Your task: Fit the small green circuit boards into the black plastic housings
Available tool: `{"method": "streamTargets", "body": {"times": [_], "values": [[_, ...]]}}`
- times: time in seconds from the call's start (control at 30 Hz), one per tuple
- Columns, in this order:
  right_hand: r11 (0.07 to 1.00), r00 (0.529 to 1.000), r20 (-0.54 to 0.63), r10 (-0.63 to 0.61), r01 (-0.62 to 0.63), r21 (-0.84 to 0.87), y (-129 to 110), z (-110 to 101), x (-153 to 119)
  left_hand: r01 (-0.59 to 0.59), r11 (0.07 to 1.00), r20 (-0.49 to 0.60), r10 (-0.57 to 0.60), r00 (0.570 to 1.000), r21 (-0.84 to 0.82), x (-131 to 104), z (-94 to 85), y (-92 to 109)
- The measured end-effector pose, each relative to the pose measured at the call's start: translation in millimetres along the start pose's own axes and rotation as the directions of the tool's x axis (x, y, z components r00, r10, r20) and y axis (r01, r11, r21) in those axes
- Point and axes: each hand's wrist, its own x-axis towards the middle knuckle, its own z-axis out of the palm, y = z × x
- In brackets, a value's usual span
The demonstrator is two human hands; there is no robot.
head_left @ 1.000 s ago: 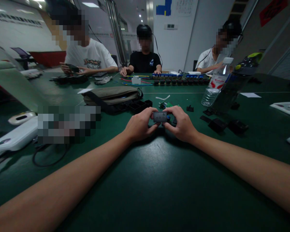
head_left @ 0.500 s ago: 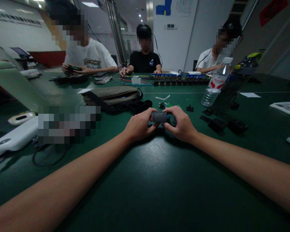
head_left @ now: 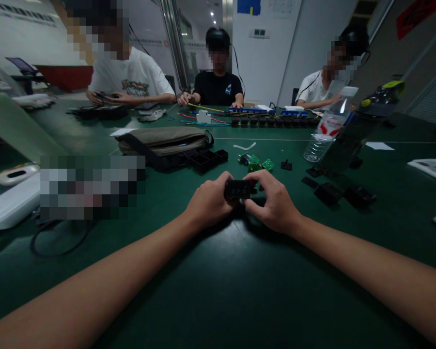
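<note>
A small black plastic housing (head_left: pixel 237 189) is held just above the green table, between my two hands. My left hand (head_left: pixel 212 199) is closed around its left end. On the other side my right hand (head_left: pixel 274 201) grips its right end with thumb and fingers. A row of small round marks shows on the face turned toward me. Right behind the hands lie green circuit boards (head_left: pixel 255 163) with small parts on them. A small black plastic piece (head_left: pixel 286 165) rests to their right.
Left of centre lie a grey-brown bag (head_left: pixel 163 141) and a black compartment box (head_left: pixel 208 159). On the right stand a water bottle (head_left: pixel 329 127) and a dark bottle (head_left: pixel 366 121), near black housings (head_left: pixel 327 194). Three people sit across the table, behind a row of blue-and-black modules (head_left: pixel 252 112).
The black housing has been turned, so a face with round marks now shows instead of a plain one. Both hands are slightly lower in view, and more of the green boards shows.
</note>
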Motion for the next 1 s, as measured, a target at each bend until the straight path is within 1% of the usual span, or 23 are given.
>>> {"method": "streamTargets", "body": {"times": [0.13, 0.3, 0.4, 0.57, 1.0], "values": [[0.999, 0.999, 0.008, 0.043, -0.043, 0.033, -6.3, 0.3, -4.3, 0.003, 1.000, 0.048, -0.002, 0.999, -0.013, -2.6, -1.5, 0.1], [0.996, 0.997, 0.049, 0.055, -0.058, 0.062, -12.4, -1.6, -8.8, -0.007, 0.997, 0.149, -0.005, 0.989, 0.079, -3.8, -4.1, -0.5], [0.994, 0.996, 0.053, 0.073, -0.077, 0.076, -15.4, -3.0, -10.5, -0.004, 0.995, 0.186, -0.015, 0.982, 0.102, -5.0, -5.8, 0.5], [0.992, 0.994, 0.077, 0.073, -0.081, 0.100, -17.3, -2.8, -11.7, 0.023, 0.995, 0.196, -0.042, 0.980, 0.098, -8.6, -7.7, 1.6], [0.991, 0.995, 0.071, 0.076, -0.083, 0.104, -18.3, -0.9, -11.0, 0.013, 0.996, 0.188, -0.030, 0.982, 0.090, -10.2, -7.3, 0.0]]}}
